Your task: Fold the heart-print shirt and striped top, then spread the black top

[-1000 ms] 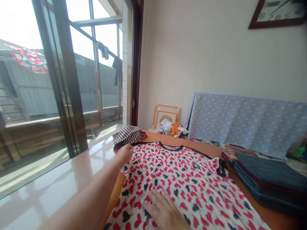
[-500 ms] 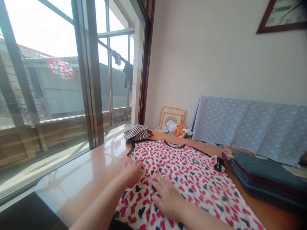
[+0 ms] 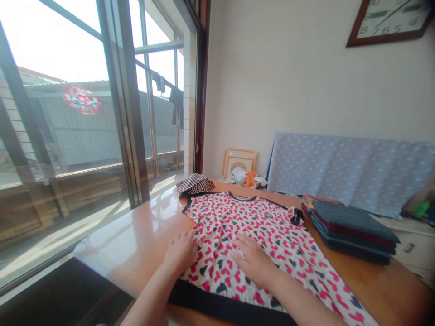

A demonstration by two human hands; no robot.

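Observation:
A short-sleeved shirt [image 3: 224, 258] with pink and dark hearts on white lies spread over the table, its black neckline at the far side and its black hem band near me. My left hand [image 3: 181, 251] rests on the shirt's left edge, fingers stretched forward, holding nothing that I can see. Flat on the middle of the cloth lies my right hand [image 3: 254, 260], its fingers apart. The shirt's right sleeve is bunched at its black cuff. Light creases run through the cloth between my hands.
Folded dark clothes [image 3: 353, 231] are stacked on the table [image 3: 129, 244] at the right. A striped cloth [image 3: 196, 183] lies bunched at the far left corner. Behind stand a polka-dot cover [image 3: 340, 172] and a wooden frame [image 3: 239, 163]; a window [image 3: 81, 145] borders the left.
My left hand has shifted to the shirt's left edge, and my right hand lies a little farther right. The view has turned slightly, and the black hem now shows.

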